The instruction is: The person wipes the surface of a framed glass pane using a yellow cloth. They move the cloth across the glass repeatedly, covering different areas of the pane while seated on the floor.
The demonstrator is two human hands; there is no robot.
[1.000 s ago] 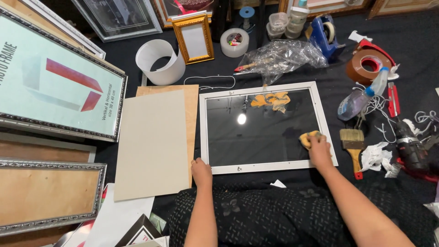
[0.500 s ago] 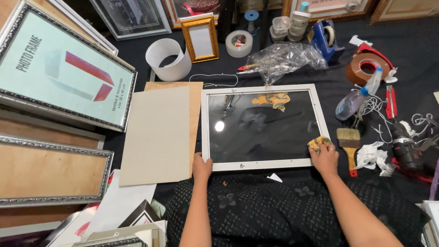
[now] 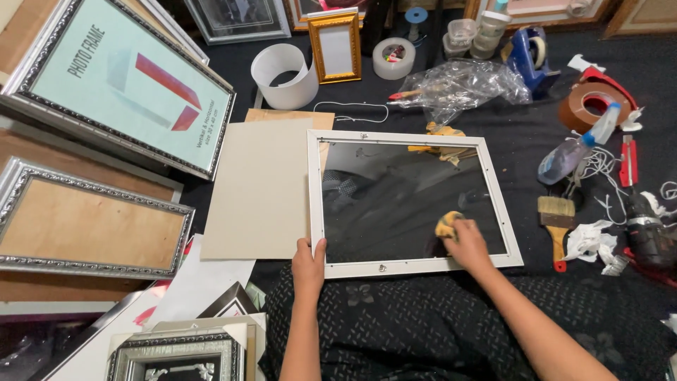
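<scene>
Pressing a small yellow cloth (image 3: 447, 224) onto the glass, the right hand (image 3: 467, 243) sits low on the pane of a white picture frame (image 3: 411, 262) that lies flat on the dark floor covering in front of the person's knees. The fingers are curled over the cloth, holding it against the glass near the frame's lower right corner. The left hand (image 3: 308, 264) grips the frame's lower left corner, thumb on top of the white rail and fingers hidden underneath.

Just left of the frame, touching its edge, lies a beige cardboard sheet (image 3: 261, 187). Beyond the frame's top edge sits a crumpled clear plastic bag (image 3: 465, 83) with what looks like a red-handled tool inside, though the wrinkled film blurs it. A roll of white plastic strip (image 3: 284, 75) stands open and empty-looking behind the cardboard, beside a small gold frame (image 3: 336, 47). A stack of clear plastic cups (image 3: 471, 39) stands farther back; their contents cannot be made out.

To the right of the white frame lie a spray bottle (image 3: 580, 144) on its side, a paintbrush (image 3: 556, 219) and a brown tape roll (image 3: 589, 107). Large silver frames (image 3: 84, 219) lean at the left.
</scene>
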